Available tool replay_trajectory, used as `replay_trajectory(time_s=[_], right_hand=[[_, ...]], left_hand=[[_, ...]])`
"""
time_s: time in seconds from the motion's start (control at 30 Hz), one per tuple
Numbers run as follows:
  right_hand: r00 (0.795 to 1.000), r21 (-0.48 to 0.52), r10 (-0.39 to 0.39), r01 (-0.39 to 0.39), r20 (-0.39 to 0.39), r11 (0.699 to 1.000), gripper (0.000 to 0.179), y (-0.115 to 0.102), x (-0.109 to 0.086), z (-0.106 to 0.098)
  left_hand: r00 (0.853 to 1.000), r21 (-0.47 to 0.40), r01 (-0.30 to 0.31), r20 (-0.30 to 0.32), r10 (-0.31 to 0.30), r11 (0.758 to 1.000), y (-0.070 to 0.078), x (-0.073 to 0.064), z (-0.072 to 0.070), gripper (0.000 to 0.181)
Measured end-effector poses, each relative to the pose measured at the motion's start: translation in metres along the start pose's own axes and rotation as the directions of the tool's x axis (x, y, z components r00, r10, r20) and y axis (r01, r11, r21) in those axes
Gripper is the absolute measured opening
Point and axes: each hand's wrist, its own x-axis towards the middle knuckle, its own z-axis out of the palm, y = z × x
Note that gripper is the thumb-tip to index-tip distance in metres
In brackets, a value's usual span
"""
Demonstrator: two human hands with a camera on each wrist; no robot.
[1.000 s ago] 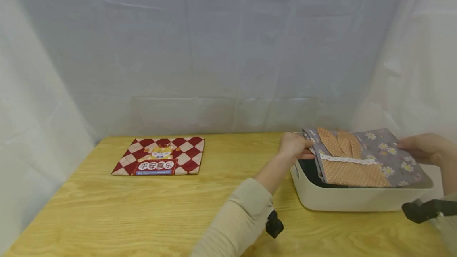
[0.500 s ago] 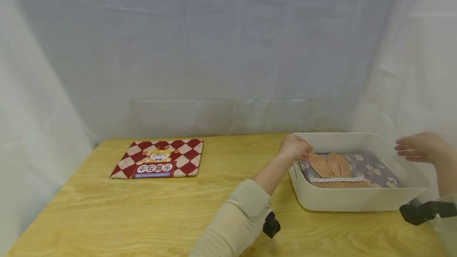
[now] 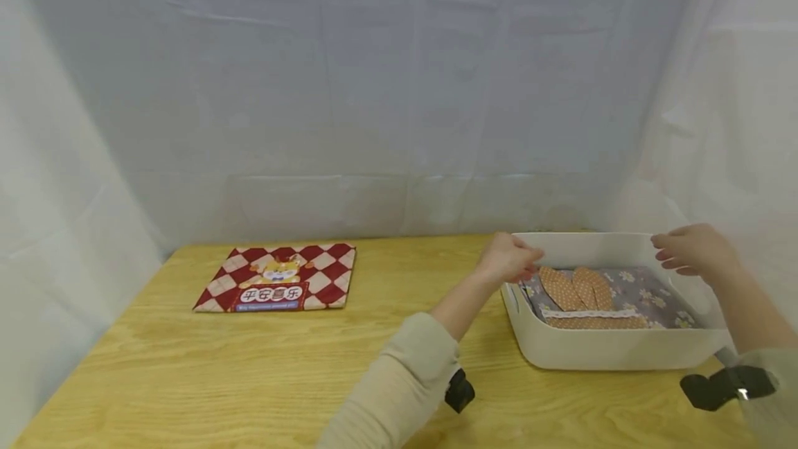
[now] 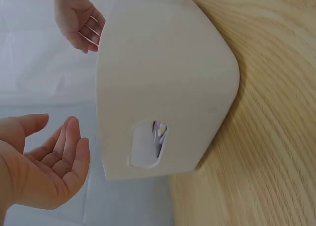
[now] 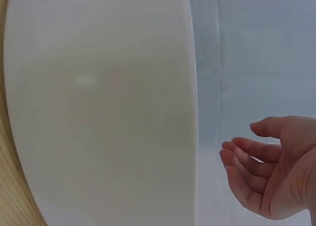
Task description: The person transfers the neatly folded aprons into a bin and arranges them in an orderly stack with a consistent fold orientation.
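Observation:
A folded grey floral cloth (image 3: 648, 296) with an orange dotted patch, ear-shaped flaps and a white lace strip lies inside a white plastic bin (image 3: 623, 350) on the right of the table. Near the bin's left end is my left hand (image 3: 508, 258); in the left wrist view that hand (image 4: 52, 164) has loosely bent fingers and holds nothing. Over the bin's right side hovers my right hand (image 3: 701, 251). Its fingers (image 5: 242, 189) are relaxed and hold nothing in the right wrist view. Through the bin's handle hole (image 4: 143, 146), a bit of the cloth shows.
A folded red-and-cream diamond-patterned cloth (image 3: 327, 276) with a cartoon animal and lettering lies flat at the table's back left. The wooden table (image 3: 262, 373) meets a pale hanging sheet (image 3: 374, 109) behind, with more sheeting at both sides.
The grey floral cloth was held by both hands above the bin; they let it go and it dropped inside. My right hand has since moved left over the bin; the left has shifted slightly left.

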Motion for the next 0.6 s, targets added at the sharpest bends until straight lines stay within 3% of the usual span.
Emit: replay_trajectory(time_s=[0.13,0.3,0.47,0.6], right_hand=[[0.999,-0.125,-0.028,0.024,-0.030,0.992,0.064,-0.015,-0.001,0.013],[0.995,-0.270,-0.070,0.049,-0.067,0.962,0.066,-0.030,-0.001,0.026],[0.983,-0.350,-0.106,0.046,-0.152,0.935,0.072,-0.040,-0.001,0.039],[0.970,-0.375,-0.156,0.076,-0.189,0.924,0.073,-0.049,-0.001,0.049]], left_hand=[[0.997,0.119,-0.065,0.037,0.061,0.991,-0.006,0.000,-0.010,0.031],[0.989,0.282,-0.146,0.063,0.133,0.948,-0.016,-0.001,-0.024,0.044],[0.958,0.405,-0.282,0.065,0.280,0.870,-0.024,-0.001,-0.038,0.054],[0.937,0.546,-0.318,0.058,0.343,0.775,-0.027,-0.002,-0.049,0.053]])
